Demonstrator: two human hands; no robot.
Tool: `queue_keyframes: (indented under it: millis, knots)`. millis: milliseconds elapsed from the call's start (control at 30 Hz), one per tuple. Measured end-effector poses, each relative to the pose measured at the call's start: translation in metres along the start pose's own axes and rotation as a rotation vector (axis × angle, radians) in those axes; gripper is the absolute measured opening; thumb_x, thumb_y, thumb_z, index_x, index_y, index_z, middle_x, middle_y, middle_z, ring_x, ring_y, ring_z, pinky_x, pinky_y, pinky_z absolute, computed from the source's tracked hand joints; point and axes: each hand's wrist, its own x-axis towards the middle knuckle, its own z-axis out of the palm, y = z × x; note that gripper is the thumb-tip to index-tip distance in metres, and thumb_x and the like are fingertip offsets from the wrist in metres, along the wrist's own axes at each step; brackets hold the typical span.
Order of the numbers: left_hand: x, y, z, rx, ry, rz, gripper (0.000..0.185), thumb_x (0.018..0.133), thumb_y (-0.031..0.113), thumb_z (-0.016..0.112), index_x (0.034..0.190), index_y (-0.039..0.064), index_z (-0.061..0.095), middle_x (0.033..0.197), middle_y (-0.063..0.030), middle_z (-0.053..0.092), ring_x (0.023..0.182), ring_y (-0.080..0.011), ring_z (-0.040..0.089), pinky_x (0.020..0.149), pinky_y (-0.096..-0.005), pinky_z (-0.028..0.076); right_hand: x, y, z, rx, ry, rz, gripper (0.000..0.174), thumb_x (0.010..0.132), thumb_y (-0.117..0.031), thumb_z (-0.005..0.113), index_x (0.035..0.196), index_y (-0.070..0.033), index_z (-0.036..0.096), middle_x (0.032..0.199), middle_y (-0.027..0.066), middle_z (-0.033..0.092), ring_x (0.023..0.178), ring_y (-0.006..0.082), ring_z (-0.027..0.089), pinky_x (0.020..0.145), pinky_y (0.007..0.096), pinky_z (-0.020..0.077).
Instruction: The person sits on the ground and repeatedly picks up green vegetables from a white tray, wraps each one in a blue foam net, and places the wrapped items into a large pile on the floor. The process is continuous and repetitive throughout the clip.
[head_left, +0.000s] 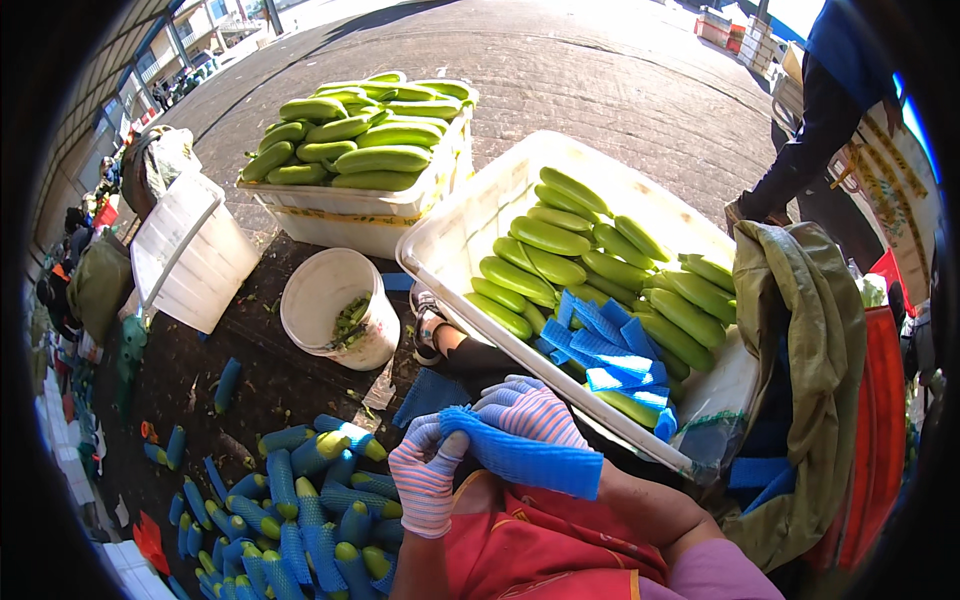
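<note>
Both my hands wear striped knit gloves and meet at one end of a blue foam mesh sleeve (525, 459). My left hand (427, 476) pinches the sleeve's end between thumb and fingers. Against the same end, from behind, lies my right hand (529, 409); its fingertips are partly hidden by the foam. More blue sleeves (611, 345) lie on green gourds (547, 236) in the large white plastic crate (472, 176) ahead. On the ground at lower left is a pile of gourds in blue foam sleeves (300, 510).
A second white crate (330, 214) heaped with gourds stands beyond a white bucket (330, 281) holding green scraps. An empty white tub (202, 262) leans at left. At right are an olive cloth (810, 375) and a red container (877, 435). A person (817, 135) in dark clothing is at upper right.
</note>
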Motion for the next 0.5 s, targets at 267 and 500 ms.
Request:
queue_keyframes:
  millis: [267,500]
  knots:
    - [-0.012,0.018,0.013,-1.466,-0.263,-0.520,0.057,0.102,0.033,0.055,0.145,-0.002,0.042,0.151,-0.0222,0.046,0.138,-0.0354,0.047,0.118,-0.0524,0.036,0.037,0.027,0.023,1.526,-0.191,0.629,0.021,0.097,-0.021,0.069,0.105,-0.001,0.069,0.094,0.0070,0.073,0.084,0.0134,0.069,0.078,0.0292,0.0568]
    - [0.059,0.035,-0.010,-1.187,-0.100,-0.495,0.058,0.102,0.034,0.055,0.147,0.001,0.041,0.152,-0.0218,0.044,0.140,-0.0370,0.044,0.116,-0.0566,0.037,0.058,0.041,0.035,0.607,-0.464,0.292,0.031,0.093,-0.036,0.069,0.103,-0.006,0.070,0.088,0.0108,0.071,0.081,0.0240,0.070,0.076,0.0354,0.0543]
